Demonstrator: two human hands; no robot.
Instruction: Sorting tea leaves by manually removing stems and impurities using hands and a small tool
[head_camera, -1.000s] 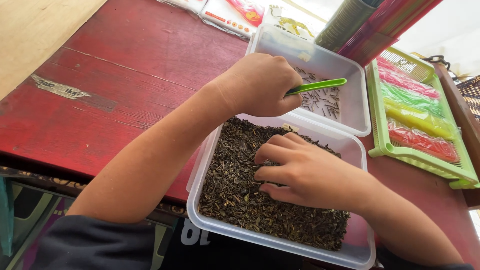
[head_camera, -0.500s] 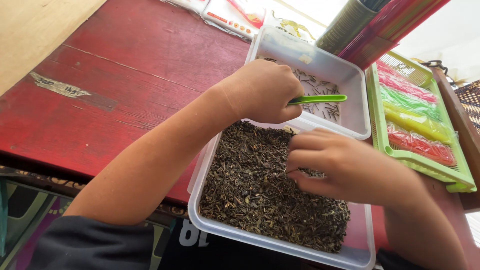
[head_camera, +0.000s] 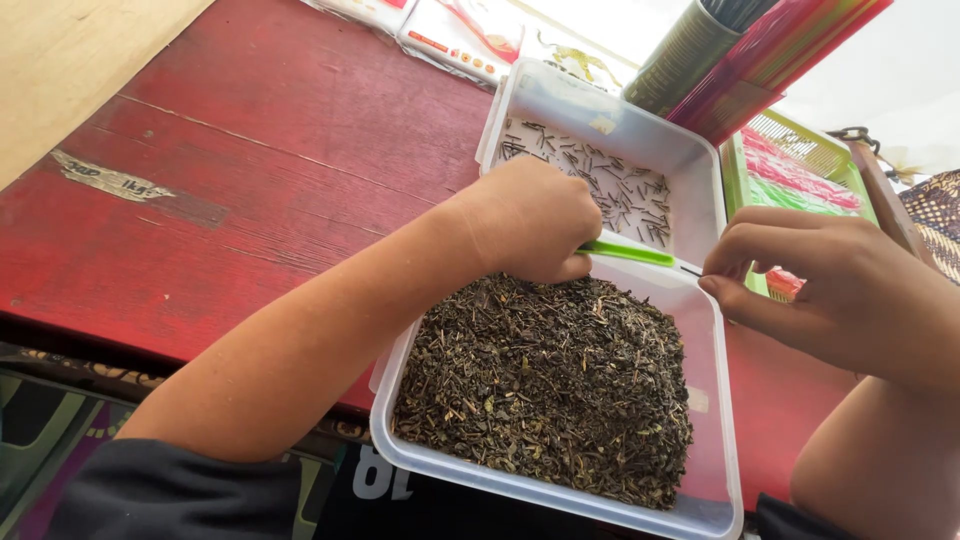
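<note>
Left hand (head_camera: 535, 225) grips slim green tweezers (head_camera: 628, 253); right hand (head_camera: 820, 280) (fingers pinched together) hovers over crumbly dried leaves (head_camera: 545, 385).

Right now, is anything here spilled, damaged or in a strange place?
Nothing looks spilled: the dried leaves stay inside the near tray. The one odd mark is a torn strip of old tape stuck on the red table, where the paint looks worn.

On the table (head_camera: 250, 150) before me sits a tub of loose dried leaves (head_camera: 550, 385); directly behind it stands a second tub (head_camera: 600, 130) with a few sorted sticks in it. My left hand (head_camera: 530, 220) holds tweezers (head_camera: 625, 252) over the seam between them. My right hand (head_camera: 830, 290) hovers at the near tub's right rim, a basket (head_camera: 800, 165) behind it.
</note>
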